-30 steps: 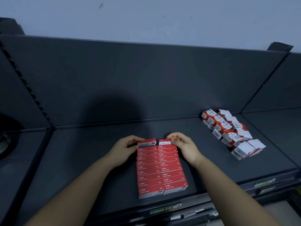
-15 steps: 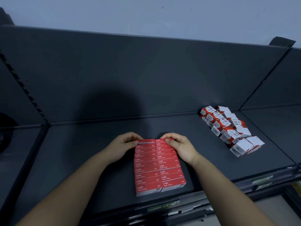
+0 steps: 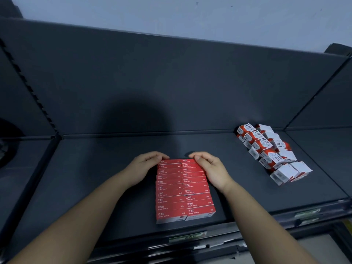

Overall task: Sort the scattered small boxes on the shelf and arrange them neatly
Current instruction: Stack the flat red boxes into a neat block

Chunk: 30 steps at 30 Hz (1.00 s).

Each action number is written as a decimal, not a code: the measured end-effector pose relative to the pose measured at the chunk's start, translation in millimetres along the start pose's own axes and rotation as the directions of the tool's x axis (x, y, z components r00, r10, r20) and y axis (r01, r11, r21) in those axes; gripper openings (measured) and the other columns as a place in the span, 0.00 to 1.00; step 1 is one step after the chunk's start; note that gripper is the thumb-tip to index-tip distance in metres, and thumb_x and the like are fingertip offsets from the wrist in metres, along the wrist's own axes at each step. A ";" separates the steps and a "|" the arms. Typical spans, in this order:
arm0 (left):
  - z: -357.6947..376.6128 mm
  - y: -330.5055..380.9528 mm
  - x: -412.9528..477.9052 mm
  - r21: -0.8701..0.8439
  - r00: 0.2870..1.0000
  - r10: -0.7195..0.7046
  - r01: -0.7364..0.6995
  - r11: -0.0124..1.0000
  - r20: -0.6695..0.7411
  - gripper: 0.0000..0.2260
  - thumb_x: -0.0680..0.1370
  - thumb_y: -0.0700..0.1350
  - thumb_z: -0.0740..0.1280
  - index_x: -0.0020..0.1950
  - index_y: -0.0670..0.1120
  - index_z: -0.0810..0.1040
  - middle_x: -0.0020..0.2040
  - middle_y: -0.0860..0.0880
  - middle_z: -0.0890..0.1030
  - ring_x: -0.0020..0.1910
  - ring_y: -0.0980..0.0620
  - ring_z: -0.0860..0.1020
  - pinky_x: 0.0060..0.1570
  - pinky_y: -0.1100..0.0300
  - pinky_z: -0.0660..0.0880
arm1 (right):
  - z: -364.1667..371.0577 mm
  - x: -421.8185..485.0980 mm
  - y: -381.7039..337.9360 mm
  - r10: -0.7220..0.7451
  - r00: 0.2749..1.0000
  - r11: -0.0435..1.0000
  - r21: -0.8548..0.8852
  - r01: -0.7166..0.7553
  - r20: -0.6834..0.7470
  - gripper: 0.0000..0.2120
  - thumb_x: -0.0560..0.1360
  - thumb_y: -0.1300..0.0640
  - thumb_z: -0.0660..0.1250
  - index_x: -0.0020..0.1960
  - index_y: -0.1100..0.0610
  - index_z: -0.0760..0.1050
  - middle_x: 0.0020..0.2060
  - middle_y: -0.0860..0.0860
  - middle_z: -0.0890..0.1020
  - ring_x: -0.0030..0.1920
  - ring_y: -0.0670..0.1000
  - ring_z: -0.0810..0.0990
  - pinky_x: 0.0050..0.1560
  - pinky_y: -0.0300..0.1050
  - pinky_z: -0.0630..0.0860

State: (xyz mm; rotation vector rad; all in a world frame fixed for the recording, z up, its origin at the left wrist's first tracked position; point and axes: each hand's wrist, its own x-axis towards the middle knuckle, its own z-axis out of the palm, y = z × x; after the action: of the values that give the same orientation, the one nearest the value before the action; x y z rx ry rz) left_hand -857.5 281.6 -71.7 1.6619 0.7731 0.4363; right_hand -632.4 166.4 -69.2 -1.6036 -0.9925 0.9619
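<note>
Nearest, the shelf front rail (image 3: 247, 228) carries a price-label strip (image 3: 187, 237); its text is unreadable. Two bare forearms come in from the bottom corners and cross over the rail. On the dark shelf deck (image 3: 85, 183), near centre, red staple boxes (image 3: 183, 195) lie flat in two tight columns side by side. The columns run from close to the front edge toward the back, rows touching and white print up. The left column's near end sits slightly nearer than the right's. The left hand (image 3: 145, 169) is at the far-left corner of the block, its fingers pressed together and curled over the far edge of the last left box. Cannot tell where its thumb sits. The right hand (image 3: 211, 169) is at the far-right corner, thumb flat on top of the last right box and fingers together, curled round its far edge. The two sets of fingertips are near each other but apart. Further back and right on the same deck, well apart from the red block, is a pile of white-and-red boxes (image 3: 270, 155). It is loosely stacked in a slanted line from the back panel toward the front right, several boxes tilted, barcodes showing on some. The dark back panel (image 3: 171, 82) stands behind with a rounded shadow above the hands. A notched upright (image 3: 28, 88) is at far left. A pale wall (image 3: 171, 14) shows above.
</note>
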 end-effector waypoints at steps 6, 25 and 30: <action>11.9 3.6 -21.7 -0.293 0.958 -0.057 -0.029 0.956 -0.280 0.19 0.82 0.56 0.52 0.69 0.54 0.71 0.70 0.55 0.73 0.70 0.60 0.69 0.75 0.59 0.58 | -12.0 -11.3 5.3 0.016 0.996 0.934 0.358 0.018 -0.092 0.14 0.83 0.50 0.58 0.65 0.48 0.75 0.66 0.43 0.77 0.68 0.41 0.72 0.71 0.44 0.65; 81.1 12.1 -45.2 -0.508 0.923 -0.187 -0.010 0.861 -0.335 0.27 0.79 0.59 0.57 0.78 0.57 0.59 0.61 0.65 0.74 0.53 0.69 0.78 0.51 0.70 0.73 | 21.9 -47.2 -3.7 0.103 0.995 0.992 0.076 -0.103 -0.006 0.29 0.83 0.43 0.54 0.81 0.48 0.52 0.78 0.41 0.57 0.77 0.40 0.55 0.79 0.45 0.51; 82.5 8.7 -44.1 -0.513 0.925 -0.215 0.026 0.858 -0.312 0.24 0.82 0.55 0.55 0.79 0.57 0.56 0.69 0.60 0.70 0.54 0.69 0.76 0.46 0.73 0.73 | 22.3 -48.2 -2.7 0.104 0.995 0.990 0.100 -0.103 0.000 0.28 0.83 0.46 0.56 0.80 0.48 0.53 0.79 0.42 0.58 0.78 0.42 0.57 0.79 0.48 0.53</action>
State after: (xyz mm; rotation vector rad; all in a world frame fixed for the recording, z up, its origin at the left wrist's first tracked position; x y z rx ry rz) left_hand -832.3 191.2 -77.6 1.0442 0.9348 0.7949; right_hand -670.4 129.5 -65.2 -1.5856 -0.8512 1.0606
